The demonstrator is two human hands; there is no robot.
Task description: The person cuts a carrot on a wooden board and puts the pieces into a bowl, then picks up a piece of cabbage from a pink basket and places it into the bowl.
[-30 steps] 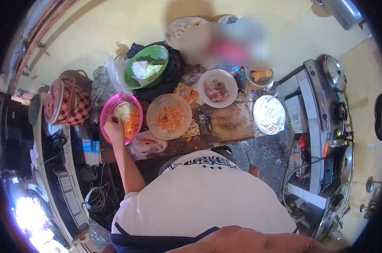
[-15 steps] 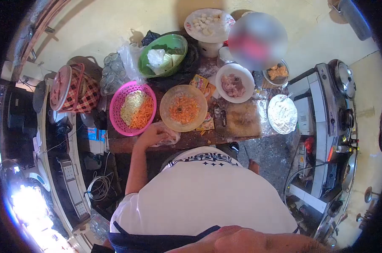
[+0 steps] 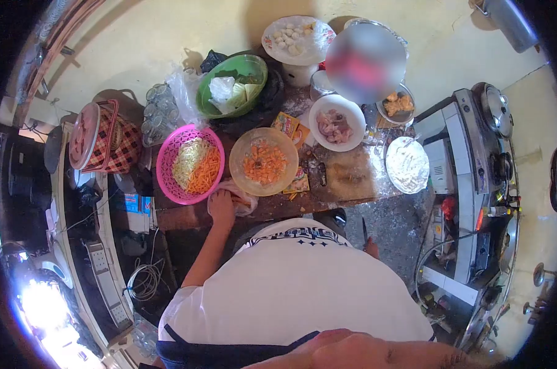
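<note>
At the table's front edge, my left hand (image 3: 222, 208) is closed on a clear plastic bag (image 3: 244, 202); an orange-brown bit shows in the bag, too small to name. Low at my right side, my right hand (image 3: 371, 248) grips a knife (image 3: 364, 229), its dark blade pointing up and away from me; most of that arm is hidden by my shirt. A pink basket (image 3: 161, 175) with shredded pale vegetable and carrot strips stands just beyond my left hand. Beside it is a translucent yellowish bowl (image 3: 236, 175) of chopped orange pieces in liquid.
A green basin (image 3: 208, 109), a white bowl of raw meat (image 3: 315, 126), a plate of peeled pale pieces (image 3: 269, 43) and a floury round tray (image 3: 408, 166) crowd the wooden table. A cutting board (image 3: 349, 178) lies near its front. A gas stove (image 3: 469, 129) stands right.
My left hand has turned and pressed further onto the plastic bag. My right hand has come out from beside my body, bringing the knife into view.
</note>
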